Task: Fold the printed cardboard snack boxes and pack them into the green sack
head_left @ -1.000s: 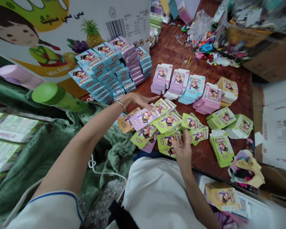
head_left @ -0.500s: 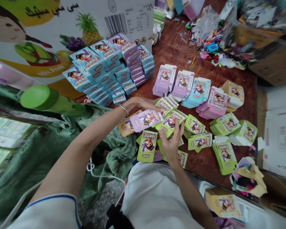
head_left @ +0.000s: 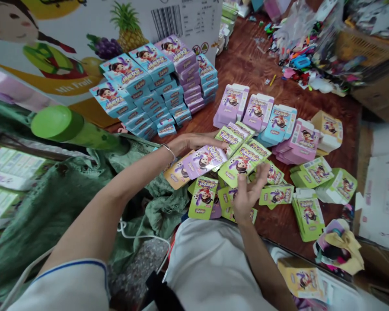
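Note:
My left hand (head_left: 202,142) is closed round a fan of flat printed cartons, with a purple carton (head_left: 207,161) below the fingers and a green carton (head_left: 228,139) by the fingertips. An orange carton (head_left: 179,172) lies under the purple one. Beside it, my right hand (head_left: 252,190) has its fingers apart at the lower edge of another green carton (head_left: 243,164); nothing is gripped between them. More green cartons (head_left: 203,198) lie flat along the table's front edge, partly under the hands.
Blue and purple boxes (head_left: 149,95) are stacked at the left before a large fruit-print carton (head_left: 194,26). Purple, blue, pink and green carton piles (head_left: 278,123) stand on the table's right half. Small colourful items (head_left: 303,62) and a yellow basket (head_left: 366,43) sit at the back right.
The right hand has shifted right and its fingers have spread. The green cartons by the hands have fanned out wider. The whole view has shifted slightly.

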A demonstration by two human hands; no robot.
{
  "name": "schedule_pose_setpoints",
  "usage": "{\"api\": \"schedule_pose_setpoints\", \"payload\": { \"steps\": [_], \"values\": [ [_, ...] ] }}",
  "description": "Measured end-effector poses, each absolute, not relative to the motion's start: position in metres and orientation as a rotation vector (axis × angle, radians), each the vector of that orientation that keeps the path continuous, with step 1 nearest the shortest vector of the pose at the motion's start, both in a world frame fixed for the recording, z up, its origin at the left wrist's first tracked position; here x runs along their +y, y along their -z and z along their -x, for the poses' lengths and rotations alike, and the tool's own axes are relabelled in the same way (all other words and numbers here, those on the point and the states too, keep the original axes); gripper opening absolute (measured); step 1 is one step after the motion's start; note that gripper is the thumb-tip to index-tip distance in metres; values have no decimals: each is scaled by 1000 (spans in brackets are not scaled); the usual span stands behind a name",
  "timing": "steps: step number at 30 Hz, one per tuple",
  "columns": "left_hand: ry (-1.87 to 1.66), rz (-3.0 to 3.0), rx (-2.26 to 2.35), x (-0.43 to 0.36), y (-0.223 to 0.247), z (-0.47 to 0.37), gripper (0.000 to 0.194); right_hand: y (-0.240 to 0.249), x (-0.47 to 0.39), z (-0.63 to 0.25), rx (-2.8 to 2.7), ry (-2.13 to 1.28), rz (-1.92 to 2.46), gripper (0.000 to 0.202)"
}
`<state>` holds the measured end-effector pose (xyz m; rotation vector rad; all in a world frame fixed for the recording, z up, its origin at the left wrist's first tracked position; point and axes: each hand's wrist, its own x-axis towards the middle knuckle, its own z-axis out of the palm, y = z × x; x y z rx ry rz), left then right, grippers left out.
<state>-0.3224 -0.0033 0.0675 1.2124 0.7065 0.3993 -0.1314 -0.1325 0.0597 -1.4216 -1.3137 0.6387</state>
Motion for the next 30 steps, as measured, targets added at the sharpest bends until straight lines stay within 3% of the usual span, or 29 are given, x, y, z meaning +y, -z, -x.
{"api": "schedule_pose_setpoints", "payload": {
  "steps": [6, 13, 18, 20, 26, 30],
  "values": [
    [-432, -1298, 698, -6, -72, 323, 96, -50, -118, 117, -1094, -890, 1615, 77],
    [-573, -1177, 701, -25, -101, 305, 98, -66, -104, 115, -1061, -776, 1466, 80],
    [-731, -1099, 605, -44, -141, 303, 63, -100, -100, 121, -1252, -489, 1280, 75],
    [-851, -1162, 574, -62, -159, 319, 59, -117, -106, 134, -1382, -445, 1198, 68],
    [-954, -1169, 1099, -186, -195, 416, 80, -139, -169, 218, -1638, -740, 1034, 70],
    [-955, -1006, 1516, -285, -155, 488, 87, -100, -218, 291, -1859, -873, 962, 66]
  ]
}}
